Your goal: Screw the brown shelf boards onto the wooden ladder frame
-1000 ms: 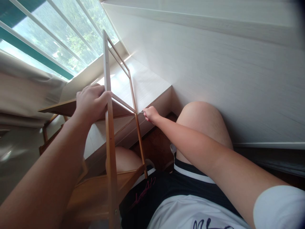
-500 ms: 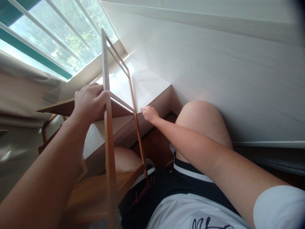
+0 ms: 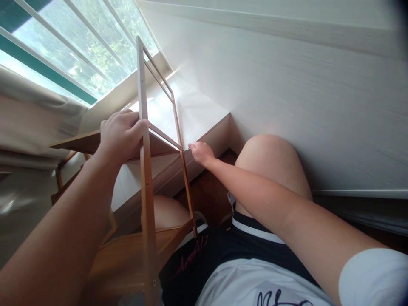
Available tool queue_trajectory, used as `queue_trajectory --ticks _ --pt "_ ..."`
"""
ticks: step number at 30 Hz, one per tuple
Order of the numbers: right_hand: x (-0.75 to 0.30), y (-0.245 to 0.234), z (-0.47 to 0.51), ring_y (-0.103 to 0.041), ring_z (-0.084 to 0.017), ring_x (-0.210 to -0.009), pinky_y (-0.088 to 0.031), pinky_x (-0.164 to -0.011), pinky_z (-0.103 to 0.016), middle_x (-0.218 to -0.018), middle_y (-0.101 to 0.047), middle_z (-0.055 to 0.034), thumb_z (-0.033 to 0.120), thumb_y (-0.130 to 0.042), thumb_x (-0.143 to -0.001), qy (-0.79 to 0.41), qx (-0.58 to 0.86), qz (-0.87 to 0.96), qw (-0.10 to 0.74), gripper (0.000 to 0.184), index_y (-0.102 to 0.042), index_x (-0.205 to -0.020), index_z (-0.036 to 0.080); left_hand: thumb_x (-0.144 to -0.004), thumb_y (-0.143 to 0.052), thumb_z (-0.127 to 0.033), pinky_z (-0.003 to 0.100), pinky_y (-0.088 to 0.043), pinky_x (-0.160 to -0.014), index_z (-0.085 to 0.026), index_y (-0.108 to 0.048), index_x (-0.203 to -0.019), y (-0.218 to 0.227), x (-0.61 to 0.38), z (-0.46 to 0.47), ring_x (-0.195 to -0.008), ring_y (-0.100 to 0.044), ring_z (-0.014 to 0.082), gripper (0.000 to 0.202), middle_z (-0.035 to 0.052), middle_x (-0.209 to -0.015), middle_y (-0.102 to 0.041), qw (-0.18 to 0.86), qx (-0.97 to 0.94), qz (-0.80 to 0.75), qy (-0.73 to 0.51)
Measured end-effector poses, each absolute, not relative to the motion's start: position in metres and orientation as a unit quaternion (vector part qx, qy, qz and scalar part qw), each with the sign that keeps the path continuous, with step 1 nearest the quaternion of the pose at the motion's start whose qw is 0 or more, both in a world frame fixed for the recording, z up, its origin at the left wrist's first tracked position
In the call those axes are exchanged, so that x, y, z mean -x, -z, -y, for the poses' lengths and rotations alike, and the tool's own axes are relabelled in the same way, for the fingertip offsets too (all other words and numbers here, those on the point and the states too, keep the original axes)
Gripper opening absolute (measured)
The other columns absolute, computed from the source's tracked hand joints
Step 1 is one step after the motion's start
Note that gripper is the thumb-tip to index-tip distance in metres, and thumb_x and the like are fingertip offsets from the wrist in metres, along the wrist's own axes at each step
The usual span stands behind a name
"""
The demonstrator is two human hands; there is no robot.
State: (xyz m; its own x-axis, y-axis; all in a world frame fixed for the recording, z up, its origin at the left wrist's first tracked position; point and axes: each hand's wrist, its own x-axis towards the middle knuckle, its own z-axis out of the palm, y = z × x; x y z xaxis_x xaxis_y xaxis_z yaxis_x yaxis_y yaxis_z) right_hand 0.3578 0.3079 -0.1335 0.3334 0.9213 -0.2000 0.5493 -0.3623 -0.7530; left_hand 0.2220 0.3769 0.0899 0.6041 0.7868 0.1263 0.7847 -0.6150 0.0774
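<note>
A wooden shelf rack (image 3: 147,182) with slim posts and flat boards stands tilted before me, between my legs. My left hand (image 3: 119,134) is wrapped round its near post, at the height of a brown board (image 3: 79,142). My right hand (image 3: 201,153) is closed in a pinch at the far post (image 3: 186,182), where the board's rail meets it. From its fingertips a thin metal rod (image 3: 186,149) reaches to that joint; its full shape is hidden in the fingers. A lower board (image 3: 127,259) lies near my lap, partly behind my left forearm.
A pale ledge (image 3: 200,114) runs below the barred window (image 3: 89,46). A white panel wall (image 3: 287,97) rises at the right, close to my knee (image 3: 270,165). A beige curtain (image 3: 35,114) hangs at the left. Dark brown floor (image 3: 204,191) shows between my legs.
Almost nothing differs. The view has shifted very slightly, and both hands keep their places on the post and at the joint.
</note>
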Motion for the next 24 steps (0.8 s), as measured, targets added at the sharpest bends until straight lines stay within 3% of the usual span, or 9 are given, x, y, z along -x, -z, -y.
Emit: queue_trajectory --ticks 11,24 --pt "-0.3564 0.1334 -0.3046 -0.065 -0.025 -0.087 -0.036 -0.066 -0.028 -0.095 -0.074 -0.0134 0.051 -0.029 -0.102 -0.302 0.75 0.499 0.312 0.055 -0.072 -0.092 0.018 -0.084 -0.042 -0.036 0.031 -0.021 -0.064 -0.018 -0.034 -0.061 -0.0917 -0.2239 -0.3742 -0.068 -0.034 0.0149 0.03 -0.0005 -0.071 -0.04 0.008 -0.893 -0.446 -0.066" --pt "-0.3618 0.1337 -0.3028 -0.065 -0.025 -0.09 -0.037 -0.069 -0.027 -0.101 -0.073 -0.0115 0.05 -0.031 -0.102 -0.299 0.741 0.525 0.293 0.048 -0.07 -0.101 0.021 -0.084 -0.042 -0.037 0.032 -0.022 -0.064 -0.018 -0.034 -0.062 -0.0923 -0.2236 -0.3757 -0.068 -0.034 0.0148 0.03 -0.0008 -0.071 -0.04 0.002 -0.894 -0.445 -0.061"
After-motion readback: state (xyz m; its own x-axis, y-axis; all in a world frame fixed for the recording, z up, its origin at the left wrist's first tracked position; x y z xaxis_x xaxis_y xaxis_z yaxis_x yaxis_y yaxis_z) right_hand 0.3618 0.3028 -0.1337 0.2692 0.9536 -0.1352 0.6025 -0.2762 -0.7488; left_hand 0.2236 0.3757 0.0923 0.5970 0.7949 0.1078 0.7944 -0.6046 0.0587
